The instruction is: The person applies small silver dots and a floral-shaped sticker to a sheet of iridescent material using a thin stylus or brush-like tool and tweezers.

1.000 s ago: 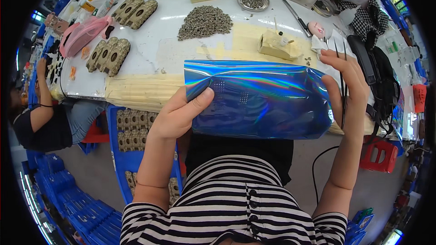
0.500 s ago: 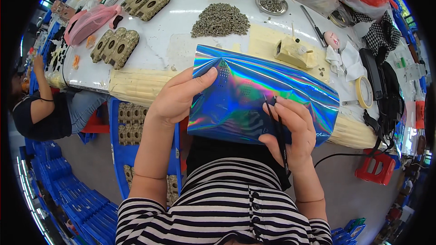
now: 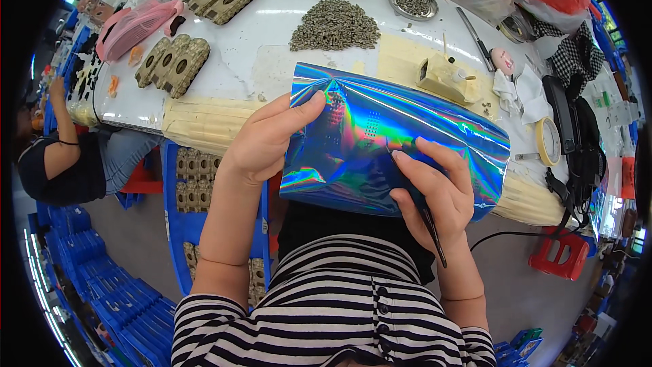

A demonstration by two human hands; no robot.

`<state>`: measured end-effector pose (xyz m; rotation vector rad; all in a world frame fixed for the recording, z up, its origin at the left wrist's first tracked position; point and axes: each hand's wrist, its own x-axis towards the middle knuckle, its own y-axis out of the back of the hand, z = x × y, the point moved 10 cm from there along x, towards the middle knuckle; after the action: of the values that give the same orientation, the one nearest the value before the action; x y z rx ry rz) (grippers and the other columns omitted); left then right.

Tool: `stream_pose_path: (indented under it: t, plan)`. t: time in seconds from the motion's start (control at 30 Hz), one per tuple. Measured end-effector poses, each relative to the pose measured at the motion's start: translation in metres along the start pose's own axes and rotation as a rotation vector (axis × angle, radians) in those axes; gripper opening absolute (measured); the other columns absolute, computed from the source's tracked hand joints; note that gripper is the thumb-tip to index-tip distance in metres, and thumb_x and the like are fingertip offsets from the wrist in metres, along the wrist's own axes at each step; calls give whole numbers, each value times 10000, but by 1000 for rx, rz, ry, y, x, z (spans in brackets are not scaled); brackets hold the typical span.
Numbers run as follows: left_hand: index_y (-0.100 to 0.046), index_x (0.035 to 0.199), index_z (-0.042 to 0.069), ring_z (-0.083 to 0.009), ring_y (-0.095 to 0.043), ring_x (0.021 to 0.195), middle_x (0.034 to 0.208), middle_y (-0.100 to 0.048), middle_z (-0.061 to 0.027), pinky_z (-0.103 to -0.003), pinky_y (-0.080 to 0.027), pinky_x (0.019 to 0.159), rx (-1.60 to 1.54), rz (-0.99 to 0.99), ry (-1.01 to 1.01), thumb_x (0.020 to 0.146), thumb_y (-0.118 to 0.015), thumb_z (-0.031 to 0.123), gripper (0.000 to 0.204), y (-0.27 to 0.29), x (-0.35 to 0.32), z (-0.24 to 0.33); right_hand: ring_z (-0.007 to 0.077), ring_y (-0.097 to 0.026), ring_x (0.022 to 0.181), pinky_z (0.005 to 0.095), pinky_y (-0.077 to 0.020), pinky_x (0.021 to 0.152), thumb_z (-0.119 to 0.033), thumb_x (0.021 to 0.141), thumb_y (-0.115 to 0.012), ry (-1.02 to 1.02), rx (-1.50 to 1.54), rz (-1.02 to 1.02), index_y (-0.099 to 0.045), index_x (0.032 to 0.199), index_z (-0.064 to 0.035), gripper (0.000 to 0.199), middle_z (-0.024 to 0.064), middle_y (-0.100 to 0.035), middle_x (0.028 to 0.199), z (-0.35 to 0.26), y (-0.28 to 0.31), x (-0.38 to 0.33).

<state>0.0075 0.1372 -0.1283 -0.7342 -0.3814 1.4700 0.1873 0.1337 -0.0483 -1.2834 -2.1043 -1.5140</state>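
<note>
Head view, looking down: I hold a holographic foil bag [image 3: 367,139] between both hands, over the near edge of the white table [image 3: 272,34]. My left hand [image 3: 265,139] grips the bag's left edge, thumb laid across its shiny face and the other fingers curled behind it. My right hand [image 3: 435,187] rests on the bag's lower right part, fingers closed around a thin dark tool [image 3: 424,214] whose tip touches the foil near the middle. Small dotted patches on the bag sit between my two thumbs. Just beyond my hands lies a pile of small grey parts [image 3: 334,25]; a cream block [image 3: 445,76] sits beyond my right hand. Off my left hand stand rows of brown perforated pieces [image 3: 173,64].
</note>
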Motion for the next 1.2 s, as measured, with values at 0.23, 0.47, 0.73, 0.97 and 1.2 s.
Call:
stream_pose_path:
  t: [0.23, 0.47, 0.73, 0.97, 1.2]
  plan:
    - [-608, 1130, -21, -125, -673, 873, 1031, -686, -83, -272, -558, 749, 73, 124, 17, 1031, -501, 217, 279, 10, -2, -1, 302, -597, 1117, 427, -495, 868, -269, 822, -722, 56, -26, -29, -681, 1009, -85, 265, 104, -703, 1116, -2, -7, -3]
    - [-609, 1121, -22, -116, -673, 866, 1012, -690, -80, -264, -555, 728, 83, 110, 9, 1025, -518, 218, 274, 10, -2, 0, 321, -541, 1217, 478, -429, 1022, -327, 866, -679, 64, -162, -127, -652, 937, -108, 232, 93, -684, 1190, -7, -23, -3]
    - [-605, 1124, -23, -118, -675, 862, 1007, -690, -82, -262, -552, 723, 53, 63, 16, 1025, -517, 207, 265, 8, -1, -1, 345, -507, 1273, 458, -369, 1068, -303, 955, -611, -245, 408, 58, -591, 1045, -28, 290, 205, -658, 1206, 23, -4, -9]
    - [-566, 1227, -34, -158, -673, 956, 1124, -667, -110, -299, -562, 777, -20, 34, 6, 1032, -493, 194, 308, 8, -6, -2, 349, -558, 1215, 412, -386, 1048, -386, 1003, -525, -193, 300, 73, -557, 1072, -22, 372, 243, -644, 1183, 24, 15, -8]
    - [-514, 1304, -46, -212, -662, 1055, 1221, -635, -143, -347, -561, 889, -99, -14, 16, 1047, -442, 175, 347, 1, -25, -8, 317, -614, 956, 410, -471, 907, -579, 958, -470, -35, 176, 34, -581, 1115, -40, 572, 175, -667, 1154, 6, 27, -14]
